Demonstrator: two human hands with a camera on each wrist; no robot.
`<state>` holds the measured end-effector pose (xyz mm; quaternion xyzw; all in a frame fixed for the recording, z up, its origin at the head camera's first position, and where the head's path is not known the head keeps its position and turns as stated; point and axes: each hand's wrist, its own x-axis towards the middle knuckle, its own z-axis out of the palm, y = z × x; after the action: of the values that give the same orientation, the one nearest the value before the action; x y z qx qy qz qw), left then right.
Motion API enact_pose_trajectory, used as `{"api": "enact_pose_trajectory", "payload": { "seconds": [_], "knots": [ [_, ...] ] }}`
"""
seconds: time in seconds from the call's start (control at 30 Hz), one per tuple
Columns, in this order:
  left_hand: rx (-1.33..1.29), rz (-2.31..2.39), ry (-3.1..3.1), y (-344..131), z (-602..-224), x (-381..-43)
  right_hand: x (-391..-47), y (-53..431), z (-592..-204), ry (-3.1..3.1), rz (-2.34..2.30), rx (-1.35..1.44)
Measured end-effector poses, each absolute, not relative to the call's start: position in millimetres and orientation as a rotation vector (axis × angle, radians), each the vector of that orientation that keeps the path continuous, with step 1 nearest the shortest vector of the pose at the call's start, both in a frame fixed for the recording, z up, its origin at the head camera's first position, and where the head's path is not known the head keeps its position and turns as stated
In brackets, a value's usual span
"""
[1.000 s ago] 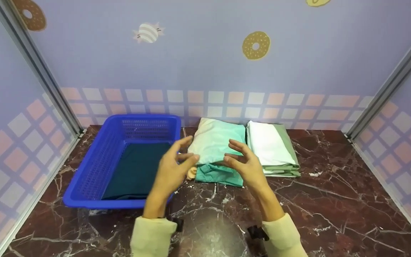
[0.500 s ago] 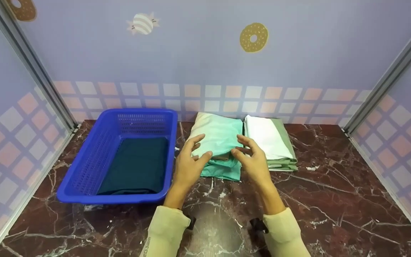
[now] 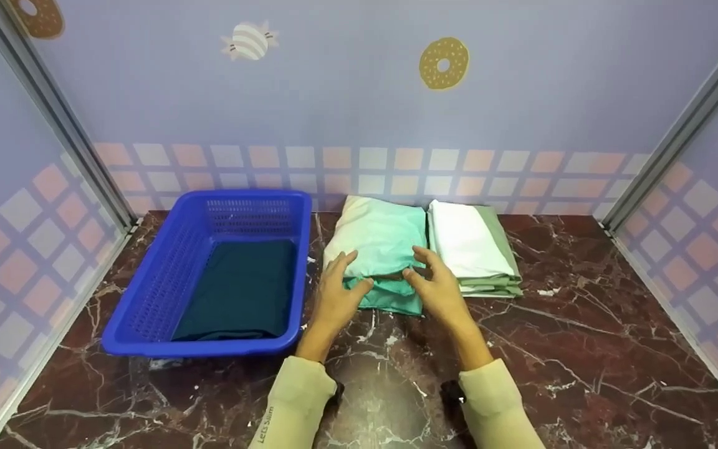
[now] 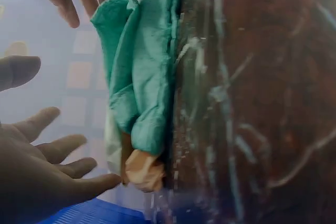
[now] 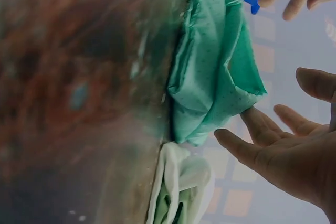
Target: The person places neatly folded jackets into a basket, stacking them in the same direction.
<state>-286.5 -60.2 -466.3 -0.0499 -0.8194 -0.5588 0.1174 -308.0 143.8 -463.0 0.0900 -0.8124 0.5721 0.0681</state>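
A folded cloth bundle (image 3: 381, 234), fading from cream to mint, lies in the middle of the table against the back wall. Its teal-green front folds (image 4: 152, 72) and a tan piece of cloth (image 4: 144, 170) show in the left wrist view. My left hand (image 3: 336, 294) is spread at the bundle's front left corner. On the opposite side, my right hand (image 3: 439, 293) has its fingers apart at the front right corner; in the right wrist view some fingertips meet or nearly meet the green cloth (image 5: 210, 72). Neither hand grips anything.
Left of the bundle stands a blue plastic basket (image 3: 141, 293) with a folded dark teal cloth (image 3: 244, 284) inside. Close on the right lies a folded white and green cloth (image 3: 468, 243). Patterned walls enclose the back and sides of the dark marbled table (image 3: 583, 362).
My left hand has moved right, away from the basket, to the bundle's corner. Both hands have lowered toward the bundle's front edge. The head view has tilted slightly downward.
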Motion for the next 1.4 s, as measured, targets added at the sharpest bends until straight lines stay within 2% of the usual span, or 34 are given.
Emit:
{"api": "enact_pose_trajectory", "payload": {
  "seconds": [0.4, 0.9, 1.17, 1.4],
  "knots": [
    [-0.003, -1.481, -2.533, -62.0, -476.9, -291.4, -314.0, 146.8, -475.5, -2.593, 1.479, 0.219],
    [0.239, -1.535, -2.404, -61.4, -485.9, -292.2, -312.4, 164.9, -468.8, -2.808, 1.383, 0.065],
    [0.219, -1.478, -2.389, -63.6, -487.0, -290.2, -309.3, 175.0, -462.9, -2.906, 1.362, 0.139],
    [0.154, -1.632, -2.313, -71.4, -494.9, -290.4, -311.5, 177.5, -467.3, -2.938, 1.296, 0.267]
  ]
}}
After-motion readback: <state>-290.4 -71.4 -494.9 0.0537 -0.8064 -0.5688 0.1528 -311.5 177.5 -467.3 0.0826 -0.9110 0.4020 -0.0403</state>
